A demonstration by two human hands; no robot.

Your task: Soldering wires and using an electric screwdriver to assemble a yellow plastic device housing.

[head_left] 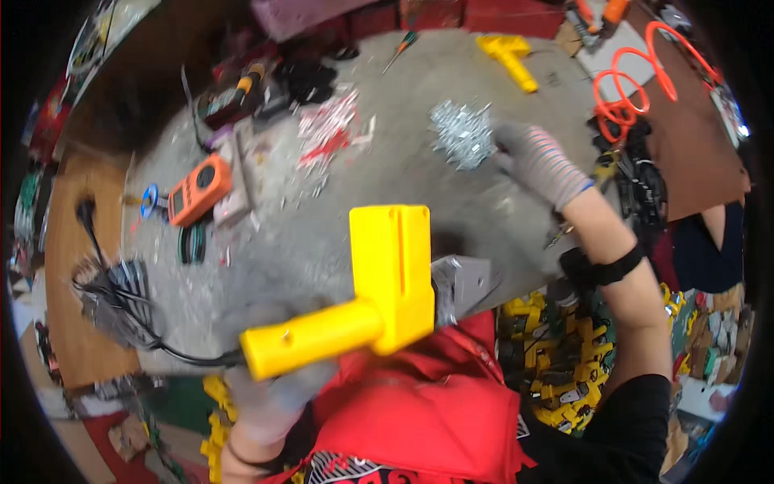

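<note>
Closest in, a red apron (pixel 427 403), then the left hand (pixel 282 391), blurred, gripping the handle of a yellow tool housing (pixel 395 278) from beneath and behind; exact finger placement couldn't be made out. Housing was in front of the torso over the near edge of the tabletop (pixel 403 165); handle axis ran from lower left up toward the right, boxy head at its right end, roughly crosswise to the handle and pointing away from the person. A black cord (pixel 185 357) ran left from about the handle's butt end. Farther out, left side: orange meter (pixel 197 189). Key relation: the pile of small silvery screw-like pieces (pixel 463 133) lay beyond the housing and somewhat to its right, well apart from it. Right hand (pixel 532 157), striped glove, was much the nearer one, its fingertips at the pile's right edge; couldn't tell whether they were parted or pinching a piece. Left of the pile, red and white bits (pixel 326 133) lay scattered. Far edge: a screwdriver (pixel 399 52) and, right of it, a second yellow housing (pixel 512 60).
</note>
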